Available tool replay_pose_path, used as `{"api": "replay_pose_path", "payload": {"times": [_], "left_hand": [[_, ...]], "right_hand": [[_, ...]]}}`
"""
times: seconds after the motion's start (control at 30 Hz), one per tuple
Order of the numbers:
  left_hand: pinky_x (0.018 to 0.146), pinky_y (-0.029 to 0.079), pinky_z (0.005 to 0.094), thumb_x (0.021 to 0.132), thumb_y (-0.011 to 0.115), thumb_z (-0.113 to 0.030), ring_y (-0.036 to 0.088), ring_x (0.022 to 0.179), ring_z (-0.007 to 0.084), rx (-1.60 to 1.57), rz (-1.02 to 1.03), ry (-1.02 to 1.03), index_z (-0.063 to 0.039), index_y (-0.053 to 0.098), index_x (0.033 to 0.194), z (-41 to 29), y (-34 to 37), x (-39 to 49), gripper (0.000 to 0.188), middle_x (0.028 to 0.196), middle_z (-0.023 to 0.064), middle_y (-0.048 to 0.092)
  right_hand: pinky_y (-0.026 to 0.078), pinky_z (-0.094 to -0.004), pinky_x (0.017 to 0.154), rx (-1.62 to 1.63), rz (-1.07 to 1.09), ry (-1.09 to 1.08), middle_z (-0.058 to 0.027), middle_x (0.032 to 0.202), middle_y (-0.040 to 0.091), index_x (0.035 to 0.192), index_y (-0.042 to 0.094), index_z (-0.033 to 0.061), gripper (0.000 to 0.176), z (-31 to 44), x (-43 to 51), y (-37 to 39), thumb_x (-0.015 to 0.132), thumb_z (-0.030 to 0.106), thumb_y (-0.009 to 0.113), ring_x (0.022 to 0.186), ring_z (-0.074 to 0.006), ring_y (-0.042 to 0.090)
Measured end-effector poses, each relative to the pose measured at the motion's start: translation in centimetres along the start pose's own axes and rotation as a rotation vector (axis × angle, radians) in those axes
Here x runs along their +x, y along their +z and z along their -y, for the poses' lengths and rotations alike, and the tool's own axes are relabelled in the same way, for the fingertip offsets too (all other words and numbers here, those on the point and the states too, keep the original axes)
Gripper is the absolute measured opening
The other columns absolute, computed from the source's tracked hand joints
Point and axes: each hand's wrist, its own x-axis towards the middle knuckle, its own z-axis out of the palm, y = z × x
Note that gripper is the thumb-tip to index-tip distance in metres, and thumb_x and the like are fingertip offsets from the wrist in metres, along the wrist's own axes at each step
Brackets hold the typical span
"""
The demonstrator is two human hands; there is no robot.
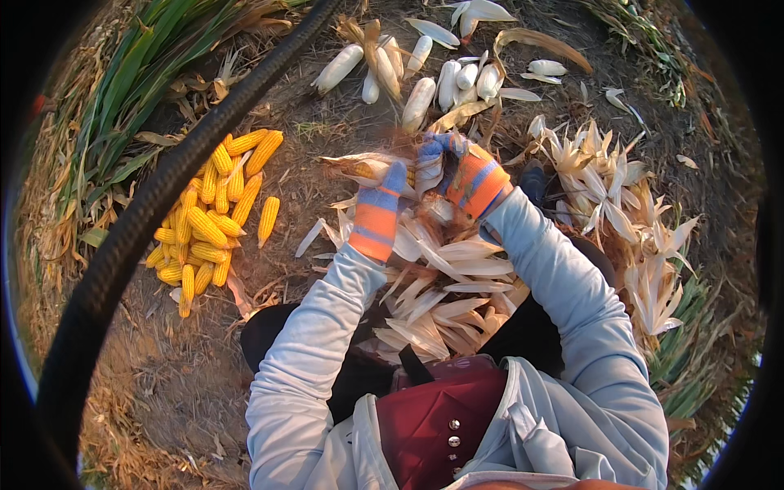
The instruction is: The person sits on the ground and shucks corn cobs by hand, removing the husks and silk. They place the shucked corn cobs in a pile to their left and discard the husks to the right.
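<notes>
My left hand [378,211], in an orange and blue striped knit glove, grips a partly husked ear of corn [367,169]; yellow kernels show between its dry husk leaves. At the ear's right end, my right hand [463,171], gloved alike, has its fingers closed on pulled-back husk [430,174] and brown silk. Loose husk leaves [450,269] lie heaped below both hands, between my legs. To the left, husked yellow cobs [208,229] form a pile on the ground.
Ears in pale husks [419,104] lie on the soil ahead. Stripped husks [612,202] are heaped along the right. Green and dry corn stalks [131,79] lie at the upper left. A dark braided cable or strap [177,165] crosses the view's left side, close to the camera.
</notes>
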Motion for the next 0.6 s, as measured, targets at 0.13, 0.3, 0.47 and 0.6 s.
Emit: {"api": "replay_pose_path", "payload": {"times": [0.13,0.3,0.47,0.6], "left_hand": [[0.068,0.053,0.0345,0.080,0.065,-0.019,0.059,0.084,0.0200,-0.147,-0.044,-0.118,-0.007,0.050,0.106,-1.3,0.6,-0.2,0.032,0.098,0.0074,0.057],[0.079,0.051,0.0389,0.085,0.059,-0.028,0.057,0.091,0.0244,-0.227,-0.233,0.088,-0.002,0.049,0.108,-5.6,-1.3,0.7,0.036,0.100,0.0117,0.057],[0.067,0.050,0.0298,0.080,0.066,-0.022,0.059,0.077,0.0167,0.084,-0.191,0.136,-0.002,0.053,0.103,-5.5,-2.0,1.3,0.033,0.091,0.0079,0.061],[0.068,0.045,0.0245,0.080,0.066,-0.022,0.055,0.075,0.0107,0.411,-0.015,0.197,-0.003,0.056,0.102,-3.2,-1.1,1.2,0.030,0.089,0.0032,0.060]], "right_hand": [[0.048,-0.0292,0.068,0.054,0.071,-0.045,-0.0029,0.084,0.058,0.097,0.055,0.0041,0.022,1.2,-1.1,0.0,0.087,0.022,0.049,0.075,-0.0165,0.057],[0.048,-0.0249,0.059,-0.249,-0.383,-0.164,-0.0049,0.087,0.060,0.105,0.054,0.0041,0.021,4.5,-0.4,-3.0,0.085,0.011,0.054,0.065,-0.0139,0.056],[0.047,-0.0274,0.068,-1.017,-0.310,-0.156,-0.0100,0.095,0.062,0.104,0.054,0.0004,0.027,4.1,0.3,-5.5,0.081,0.014,0.060,0.077,-0.0165,0.058],[0.044,-0.0279,0.081,-1.167,-0.314,-0.332,-0.0093,0.100,0.062,0.110,0.056,0.0004,0.037,5.1,-0.7,-4.5,0.080,0.022,0.064,0.090,-0.0164,0.058]]}}
